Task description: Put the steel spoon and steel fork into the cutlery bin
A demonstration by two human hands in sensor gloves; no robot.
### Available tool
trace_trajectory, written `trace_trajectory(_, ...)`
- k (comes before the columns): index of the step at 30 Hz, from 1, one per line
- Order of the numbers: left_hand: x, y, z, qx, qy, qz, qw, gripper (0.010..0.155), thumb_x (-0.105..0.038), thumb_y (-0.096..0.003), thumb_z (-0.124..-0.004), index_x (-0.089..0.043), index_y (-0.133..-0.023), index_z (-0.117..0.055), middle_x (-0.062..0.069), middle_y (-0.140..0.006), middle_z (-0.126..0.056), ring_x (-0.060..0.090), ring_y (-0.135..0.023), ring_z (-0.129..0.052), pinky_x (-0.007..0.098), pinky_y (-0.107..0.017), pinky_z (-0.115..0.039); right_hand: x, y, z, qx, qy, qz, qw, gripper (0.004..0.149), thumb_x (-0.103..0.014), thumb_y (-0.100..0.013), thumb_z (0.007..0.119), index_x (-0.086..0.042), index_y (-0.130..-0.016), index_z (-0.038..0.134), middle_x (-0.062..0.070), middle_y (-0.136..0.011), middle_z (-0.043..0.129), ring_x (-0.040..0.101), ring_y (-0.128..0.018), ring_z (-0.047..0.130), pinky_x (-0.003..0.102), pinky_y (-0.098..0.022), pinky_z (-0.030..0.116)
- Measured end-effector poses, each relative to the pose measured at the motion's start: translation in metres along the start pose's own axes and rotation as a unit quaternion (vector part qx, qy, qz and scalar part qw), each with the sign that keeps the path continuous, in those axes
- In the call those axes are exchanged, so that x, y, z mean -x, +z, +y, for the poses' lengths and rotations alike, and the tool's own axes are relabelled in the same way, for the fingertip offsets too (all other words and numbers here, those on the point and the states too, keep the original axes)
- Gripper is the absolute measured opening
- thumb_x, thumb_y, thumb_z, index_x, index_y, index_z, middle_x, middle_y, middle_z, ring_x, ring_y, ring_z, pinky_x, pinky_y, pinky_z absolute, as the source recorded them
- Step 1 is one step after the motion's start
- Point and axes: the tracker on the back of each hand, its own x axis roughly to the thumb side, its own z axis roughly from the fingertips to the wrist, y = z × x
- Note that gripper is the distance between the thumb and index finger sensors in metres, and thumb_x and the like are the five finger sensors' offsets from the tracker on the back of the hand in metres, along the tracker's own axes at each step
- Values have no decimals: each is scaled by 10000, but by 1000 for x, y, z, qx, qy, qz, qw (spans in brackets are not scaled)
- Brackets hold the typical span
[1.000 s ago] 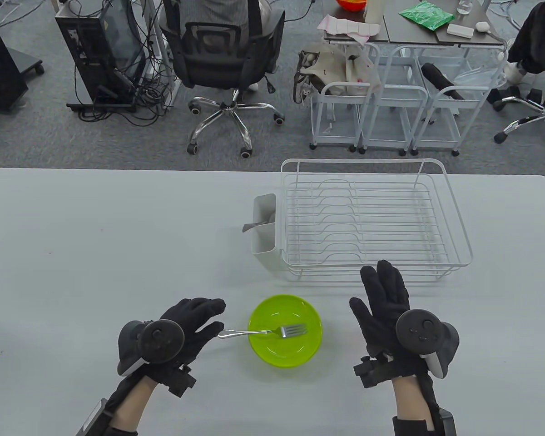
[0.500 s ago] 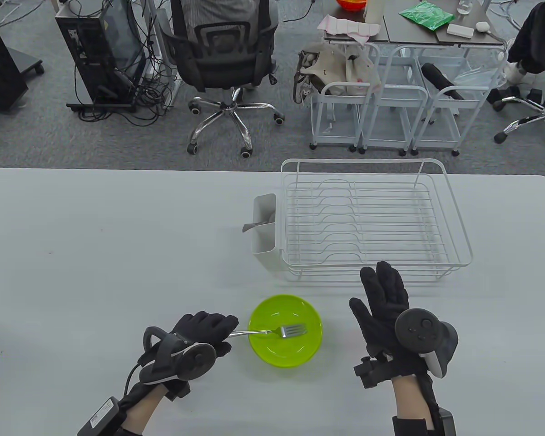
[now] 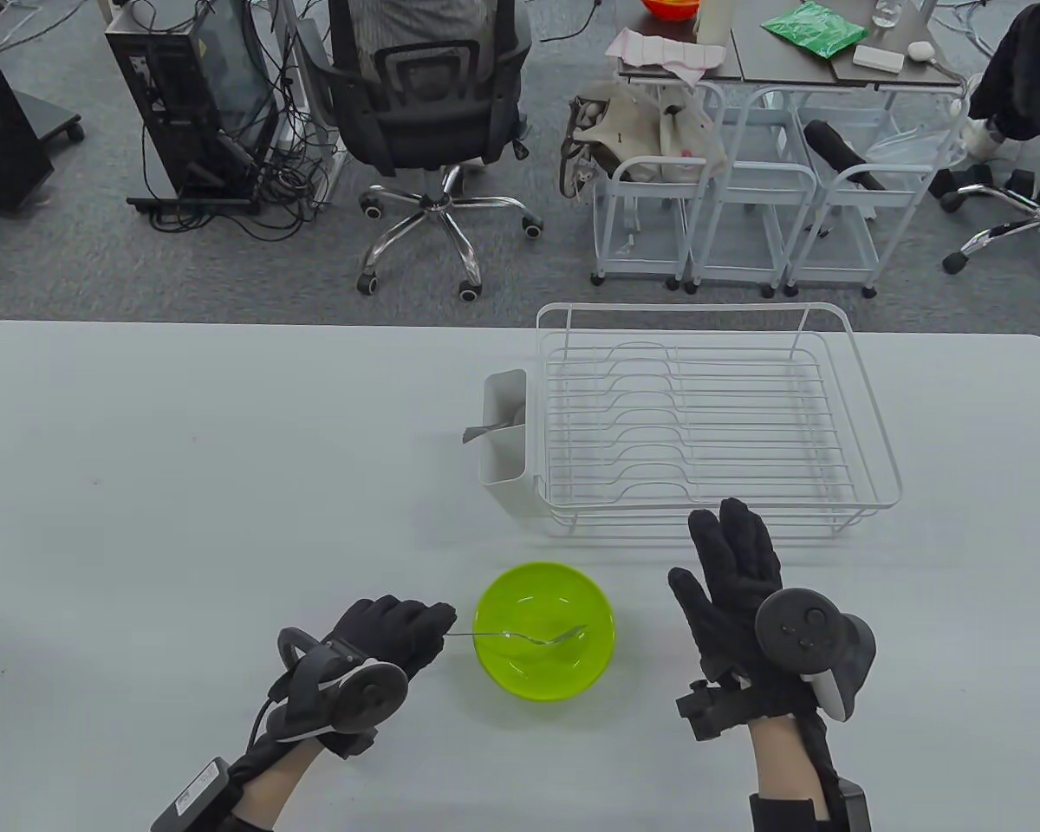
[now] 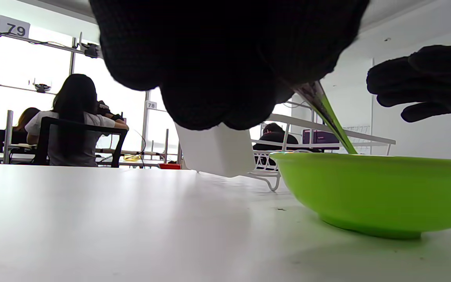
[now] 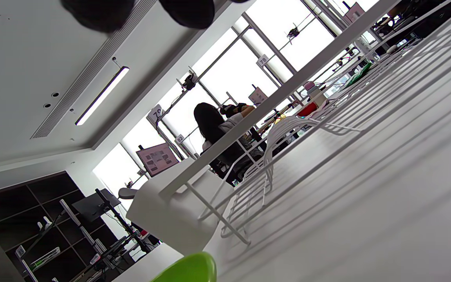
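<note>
Left hand (image 3: 394,633) pinches steel fork (image 3: 520,639) at handle end over green bowl (image 3: 544,685); thin, stiff, likely slippery. Right hand (image 3: 732,585) spread, empty.

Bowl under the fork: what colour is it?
Bright lime green, plain, no pattern. The bowl shows best in the table view; the fork lies across it.

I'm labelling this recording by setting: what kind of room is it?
Most likely an office or lab set up for recording, not a kitchen: an office chair, a computer tower with tangled cables on grey carpet, and numbered window bays in the left wrist view.
</note>
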Motion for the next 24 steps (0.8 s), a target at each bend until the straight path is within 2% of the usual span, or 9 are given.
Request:
trace_trajectory(3,3,0,1,-8,15,14,1000,430,-451,-469,-771,-337,-864,-897,-129,-726,-1062,112,-555,-1064,295,-461,-925,0,0,0,1,0,-1,1000,697,-505,-508,648,-205,-1120,501,118,-1180,299,412,-1099,246,634,-721,301)
trace_trajectory(7,10,0,2,-20,133,65,989,429,-434,-474,-766,-299,-861,-894,-107,-702,-1064,91,-465,-1065,275,-396,-930,0,0,0,1,0,-1,1000,695,-504,-509,648,-203,-1118,507,119,-1180,302,411,-1099,246,633,-722,303)
trace_trajectory(12,24,1,9,-49,272,129,952,426,-428,-482,-764,-278,-862,-886,-94,-705,-1054,100,-479,-1063,285,-408,-928,0,0,-2,4,-4,-2,1000,698,-505,-509,647,-200,-1120,504,119,-1180,300,410,-1099,246,633,-722,303)
trace_trajectory(14,33,3,13,-60,323,153,932,426,-429,-483,-766,-275,-863,-885,-92,-705,-1052,104,-486,-1061,290,-414,-926,0,0,-2,6,-7,-2,1000,696,-505,-509,647,-202,-1119,505,118,-1180,301,411,-1099,246,633,-722,303)
trace_trajectory(16,41,3,17,-76,347,169,919,424,-429,-486,-765,-275,-864,-883,-89,-711,-1046,108,-494,-1058,295,-421,-922,1,0,-4,9,-12,-1,1000,696,-505,-509,646,-201,-1119,506,117,-1180,300,411,-1099,247,632,-722,304)
trace_trajectory(18,50,3,24,-94,351,179,914,424,-429,-489,-764,-274,-866,-881,-88,-716,-1043,136,-505,-1054,301,-429,-920,2,0,-6,12,-17,0,1000,697,-506,-509,646,-201,-1120,505,118,-1180,299,410,-1100,246,633,-722,303)
trace_trajectory(21,65,1,40,-132,345,195,909,424,-431,-492,-761,-278,-871,-876,-89,-727,-1038,129,-521,-1054,304,-443,-918,1,0,-8,16,-23,-1,1000,697,-506,-510,645,-200,-1120,505,117,-1181,299,410,-1100,245,633,-722,304)
trace_trajectory(24,79,-6,62,-169,356,209,895,422,-432,-497,-757,-281,-874,-873,-90,-732,-1034,129,-528,-1051,306,-449,-916,0,0,-9,18,-27,-5,999,697,-507,-509,645,-202,-1120,505,117,-1181,299,411,-1100,244,633,-722,305)
